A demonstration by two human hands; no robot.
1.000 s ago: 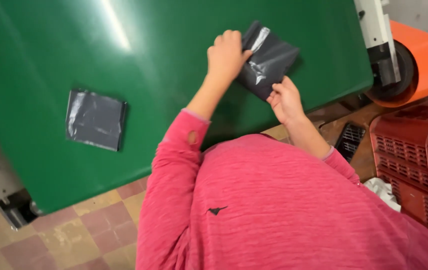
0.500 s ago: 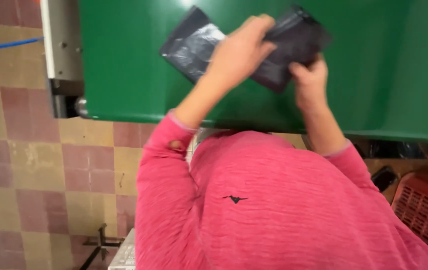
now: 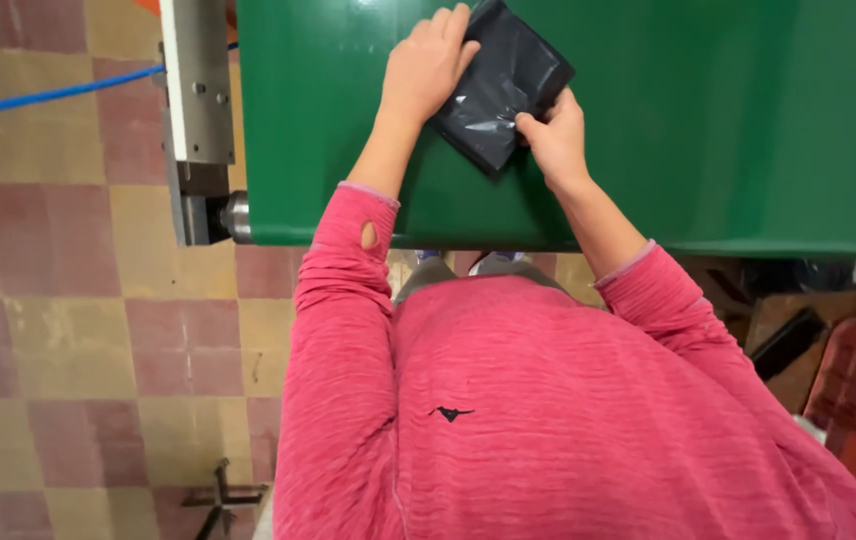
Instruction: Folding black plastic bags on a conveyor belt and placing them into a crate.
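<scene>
I had the dark grey plastic mailer bag (image 3: 504, 85) lying tilted on the green belt (image 3: 728, 120), not far in from the belt's near edge. My left hand (image 3: 426, 68) lay flat across the bag's upper left corner, fingers spread and pressing it down. My right hand (image 3: 553, 140) pinched the bag's lower right edge between thumb and fingers. I judged the step to be flattening and squaring the bag against the belt. The next move, as I read it, called for an even press with the left palm while the right let go cleanly, so the slick film would not slide. Left of the belt stood its grey metal end bracket (image 3: 198, 110) over the tiled floor (image 3: 68, 300).
</scene>
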